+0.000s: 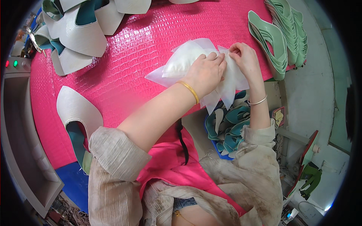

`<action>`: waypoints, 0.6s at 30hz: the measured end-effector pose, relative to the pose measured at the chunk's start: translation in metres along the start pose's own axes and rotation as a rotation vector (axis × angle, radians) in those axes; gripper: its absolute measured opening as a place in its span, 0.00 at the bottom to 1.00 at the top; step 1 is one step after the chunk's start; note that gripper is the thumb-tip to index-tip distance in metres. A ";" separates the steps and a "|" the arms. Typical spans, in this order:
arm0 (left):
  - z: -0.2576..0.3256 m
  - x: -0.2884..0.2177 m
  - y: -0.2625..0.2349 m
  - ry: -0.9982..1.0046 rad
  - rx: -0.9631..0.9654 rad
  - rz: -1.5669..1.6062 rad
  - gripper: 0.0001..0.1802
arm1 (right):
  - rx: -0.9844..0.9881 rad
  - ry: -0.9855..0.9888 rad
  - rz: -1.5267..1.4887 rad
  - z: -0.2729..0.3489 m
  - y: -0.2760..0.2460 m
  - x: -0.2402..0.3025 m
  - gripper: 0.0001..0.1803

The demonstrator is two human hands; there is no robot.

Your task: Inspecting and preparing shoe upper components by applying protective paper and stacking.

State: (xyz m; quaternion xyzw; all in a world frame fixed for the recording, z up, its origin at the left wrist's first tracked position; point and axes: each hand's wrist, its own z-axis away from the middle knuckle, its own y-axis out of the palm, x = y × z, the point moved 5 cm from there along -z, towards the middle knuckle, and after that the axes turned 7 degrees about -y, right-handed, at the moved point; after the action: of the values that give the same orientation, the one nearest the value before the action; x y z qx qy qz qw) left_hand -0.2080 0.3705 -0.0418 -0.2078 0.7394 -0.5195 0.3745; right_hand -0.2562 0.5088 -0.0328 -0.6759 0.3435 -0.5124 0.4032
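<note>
A pile of thin, translucent white sheets (155, 76) with pointed corners lies near the right side of the pink table, partly overhanging its front edge. Among them sits a pale, rounded stack of pieces (180, 62). My left hand (206, 72), with a gold bangle at the wrist, rests on the pile, fingers bent together over the sheets. Just right of it, my right hand (245, 58), wearing a silver bangle, pinches a sheet edge between thumb and forefinger. The fingertips of my left hand are partly hidden.
White shoe uppers (81, 35) with teal linings heap at the far left. One white upper (77, 109) lies near left. Nested green uppers (271, 41) stand at the far right. A blue bin (222, 152) of teal pieces sits below the table edge. A grey machine (22, 132) borders the left.
</note>
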 end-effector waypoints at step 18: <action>-0.010 0.006 0.004 -0.088 0.055 0.020 0.19 | 0.175 0.003 -0.441 -0.008 0.004 -0.012 0.06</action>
State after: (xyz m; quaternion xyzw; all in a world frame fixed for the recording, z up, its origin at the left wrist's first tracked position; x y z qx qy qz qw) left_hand -0.2190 0.3743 -0.0458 -0.2128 0.7098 -0.5262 0.4171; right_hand -0.2669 0.5164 -0.0406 -0.6963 0.1427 -0.6169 0.3381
